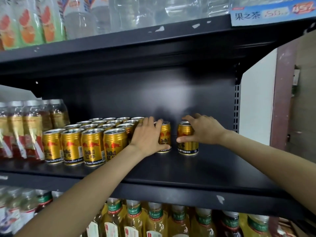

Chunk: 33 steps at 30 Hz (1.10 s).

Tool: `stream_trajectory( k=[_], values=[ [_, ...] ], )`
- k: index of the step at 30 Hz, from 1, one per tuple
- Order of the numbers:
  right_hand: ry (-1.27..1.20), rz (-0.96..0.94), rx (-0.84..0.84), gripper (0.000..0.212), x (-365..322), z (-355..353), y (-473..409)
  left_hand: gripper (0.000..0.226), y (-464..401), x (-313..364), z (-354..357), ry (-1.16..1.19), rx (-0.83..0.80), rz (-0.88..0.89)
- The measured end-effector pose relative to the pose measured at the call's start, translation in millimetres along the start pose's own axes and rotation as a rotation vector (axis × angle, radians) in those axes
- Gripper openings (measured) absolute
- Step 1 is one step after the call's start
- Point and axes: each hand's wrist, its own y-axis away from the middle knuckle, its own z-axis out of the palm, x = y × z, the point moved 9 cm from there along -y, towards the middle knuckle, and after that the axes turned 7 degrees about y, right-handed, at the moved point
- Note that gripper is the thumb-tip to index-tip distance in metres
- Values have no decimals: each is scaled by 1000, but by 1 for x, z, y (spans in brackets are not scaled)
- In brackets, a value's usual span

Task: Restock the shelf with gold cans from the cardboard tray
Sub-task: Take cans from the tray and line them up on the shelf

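Note:
Several gold cans (93, 147) stand in rows on the left half of the black middle shelf (196, 170). My left hand (147, 136) grips one gold can (165, 139) just right of those rows, with the thumb under its front and the fingers over its top. My right hand (202, 130) grips another gold can (187, 142) a little further right, with fingers on the rim and the thumb across its front. Both cans stand upright on the shelf. The cardboard tray is out of view.
Bottled drinks with red labels (25, 130) stand left of the cans. Green-capped yellow bottles (153, 219) fill the shelf below. Plastic bottles (34, 23) line the shelf above. A perforated upright (236, 100) ends the shelf at the right, where its surface is bare.

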Motion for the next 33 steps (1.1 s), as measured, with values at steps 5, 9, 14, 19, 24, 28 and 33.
stream_trajectory(
  k=[5, 9, 14, 19, 24, 28, 33],
  values=[
    [-172, -18, 20, 77, 0, -3, -13, 78, -15, 3, 11, -18, -34, -14],
    [-148, -7, 65, 66, 2, 11, -34, 75, -35, 0, 28, -79, -47, -18],
    [-96, -19, 73, 60, 3, 37, -61, 68, -56, -7, 49, -118, -52, -33],
    [-96, -84, 82, 56, 1, 49, -75, 74, -57, -12, 56, -179, -19, -9],
    [-168, -140, 126, 49, -9, 50, -82, 68, -59, -22, 61, -277, -48, -40],
    [-151, -74, 157, 54, -13, 56, -85, 69, -57, -30, 66, -281, -63, -106],
    [-116, -42, 86, 87, -9, 54, -73, 85, -45, -17, 53, -124, -73, -135]
  ],
)
